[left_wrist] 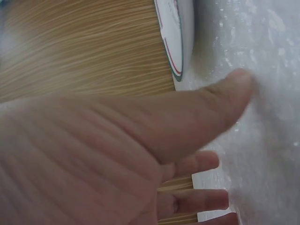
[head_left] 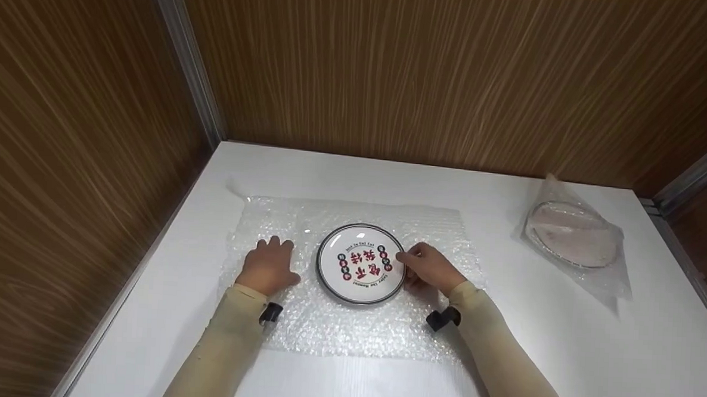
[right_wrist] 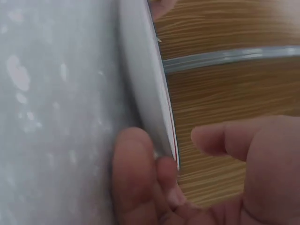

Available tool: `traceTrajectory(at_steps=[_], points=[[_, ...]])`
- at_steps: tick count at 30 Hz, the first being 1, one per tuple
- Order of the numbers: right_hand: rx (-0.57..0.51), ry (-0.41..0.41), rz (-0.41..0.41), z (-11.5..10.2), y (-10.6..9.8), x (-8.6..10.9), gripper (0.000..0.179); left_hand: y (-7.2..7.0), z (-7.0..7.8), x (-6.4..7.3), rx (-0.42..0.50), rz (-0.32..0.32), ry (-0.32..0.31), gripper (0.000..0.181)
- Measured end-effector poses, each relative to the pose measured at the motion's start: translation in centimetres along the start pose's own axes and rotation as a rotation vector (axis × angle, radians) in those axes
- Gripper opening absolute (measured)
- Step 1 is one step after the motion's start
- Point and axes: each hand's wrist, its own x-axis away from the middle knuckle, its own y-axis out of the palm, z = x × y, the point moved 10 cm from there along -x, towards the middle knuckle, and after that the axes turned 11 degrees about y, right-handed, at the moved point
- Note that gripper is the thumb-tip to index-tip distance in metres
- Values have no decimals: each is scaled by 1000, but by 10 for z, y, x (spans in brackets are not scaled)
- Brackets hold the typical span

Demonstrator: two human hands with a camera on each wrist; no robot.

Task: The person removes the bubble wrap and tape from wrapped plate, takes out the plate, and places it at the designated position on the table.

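Note:
A round white plate [head_left: 359, 276] with a dark rim and red and black lettering lies face up on a sheet of bubble wrap [head_left: 347, 335]. To its left, my left hand [head_left: 268, 267] rests on the wrap with fingers spread, apart from the plate. My right hand [head_left: 431, 267] is at the plate's right edge. In the right wrist view its fingertips [right_wrist: 133, 159] reach the plate's underside [right_wrist: 145, 79] near the rim. The thumb [right_wrist: 211, 139] stays above, with a gap between it and the rim. Part of the right fingers is hidden in the head view.
At the right of the white table [head_left: 561, 351] lies another round item [head_left: 572, 235] wrapped in clear bubble wrap. Wood-grain panels [head_left: 424, 76] stand behind and to the sides of the table, with metal strips [head_left: 187, 54] at the corners.

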Motion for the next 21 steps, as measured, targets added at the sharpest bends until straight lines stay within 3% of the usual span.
traceTrajectory(at_steps=[5,21], points=[[20,-11,-45,-1,1,0,30,-3,0,0,-13,-7,23,58],[117,-40,46,-3,1,0,28,-1,-2,-1,62,76,-27,66]])
